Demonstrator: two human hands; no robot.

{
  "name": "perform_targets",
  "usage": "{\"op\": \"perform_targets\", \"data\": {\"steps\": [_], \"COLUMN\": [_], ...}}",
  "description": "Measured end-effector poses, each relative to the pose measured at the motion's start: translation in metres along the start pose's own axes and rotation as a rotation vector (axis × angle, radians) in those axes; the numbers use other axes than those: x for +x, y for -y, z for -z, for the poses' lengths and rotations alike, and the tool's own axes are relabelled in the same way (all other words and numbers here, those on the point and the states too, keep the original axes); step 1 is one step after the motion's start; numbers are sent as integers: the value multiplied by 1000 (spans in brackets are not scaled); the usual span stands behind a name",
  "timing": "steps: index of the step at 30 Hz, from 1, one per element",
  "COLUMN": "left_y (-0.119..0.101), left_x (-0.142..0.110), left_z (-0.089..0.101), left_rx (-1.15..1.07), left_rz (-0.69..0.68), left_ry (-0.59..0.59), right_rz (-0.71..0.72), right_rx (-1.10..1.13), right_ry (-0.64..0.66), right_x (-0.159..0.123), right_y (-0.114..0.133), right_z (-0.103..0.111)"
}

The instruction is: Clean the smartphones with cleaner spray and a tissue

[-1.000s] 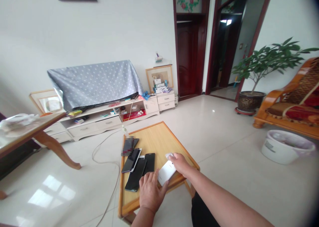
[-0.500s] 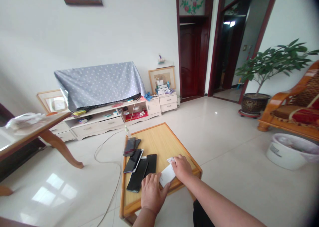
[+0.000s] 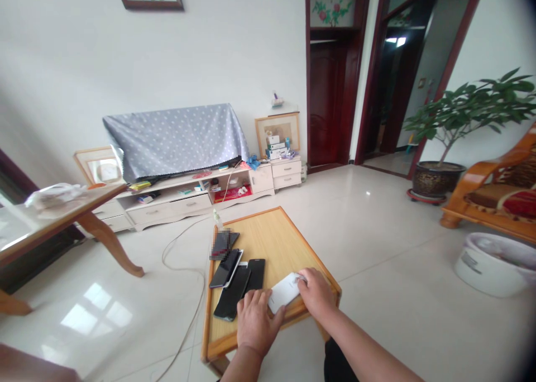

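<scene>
A white phone [image 3: 283, 292] lies face down near the front of a small wooden table [image 3: 268, 239]. My left hand [image 3: 254, 322] rests on the tabletop with its fingertips against the phone's near end. My right hand [image 3: 316, 291] lies on the phone's right end, fingers curled over something small and white that I cannot make out. Several dark phones [image 3: 234, 278] lie overlapping to the left of the white one.
A cable [image 3: 184, 270] trails over the tiled floor left of the table. A TV stand [image 3: 184, 197] with a cloth-covered set lines the back wall. A wooden table [image 3: 62, 214] stands left, a white bin [image 3: 494, 262], a wooden armchair [image 3: 494, 195] and a potted plant [image 3: 444, 142] right.
My right hand has slid from the white phone's far end toward its near right end. The left hand has stayed at the phone's near end. The camera has turned slightly left.
</scene>
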State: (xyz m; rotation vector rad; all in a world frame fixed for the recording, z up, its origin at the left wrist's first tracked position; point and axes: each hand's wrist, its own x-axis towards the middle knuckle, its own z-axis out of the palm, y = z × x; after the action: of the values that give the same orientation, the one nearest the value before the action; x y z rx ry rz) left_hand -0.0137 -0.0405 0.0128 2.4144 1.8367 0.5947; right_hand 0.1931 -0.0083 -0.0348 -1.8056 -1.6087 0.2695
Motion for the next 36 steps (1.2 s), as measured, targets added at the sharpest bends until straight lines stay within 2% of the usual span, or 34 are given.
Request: {"op": "perform_targets", "data": {"steps": [5, 11, 14, 20, 26, 29, 33, 36], "left_y": [1, 3, 4, 2, 0, 1, 3, 3], "left_x": [1, 3, 4, 3, 1, 0, -1, -2], "left_z": [-5, -16, -20, -12, -5, -5, -3, -2], "left_rx": [3, 14, 19, 23, 17, 18, -2, -13], "left_rz": [-9, -22, -25, -34, -34, -26, -19, -23], "left_ry": [-6, -3, -5, 28, 17, 5, 21, 16], "right_rz": [19, -78, -71, 17, 35, 95, 308, 399], "right_rx": [-14, -22, -29, -35, -105, -105, -73, -64], "right_ry": [-10, -64, -55, -21, 9, 34, 129, 163], "right_x": [-6, -8, -8, -4, 8, 1, -27, -39], "right_y": [-4, -7, -7, -3, 5, 21, 48, 55], "right_z": [-4, -2, 1, 7, 9, 4, -6, -7]}}
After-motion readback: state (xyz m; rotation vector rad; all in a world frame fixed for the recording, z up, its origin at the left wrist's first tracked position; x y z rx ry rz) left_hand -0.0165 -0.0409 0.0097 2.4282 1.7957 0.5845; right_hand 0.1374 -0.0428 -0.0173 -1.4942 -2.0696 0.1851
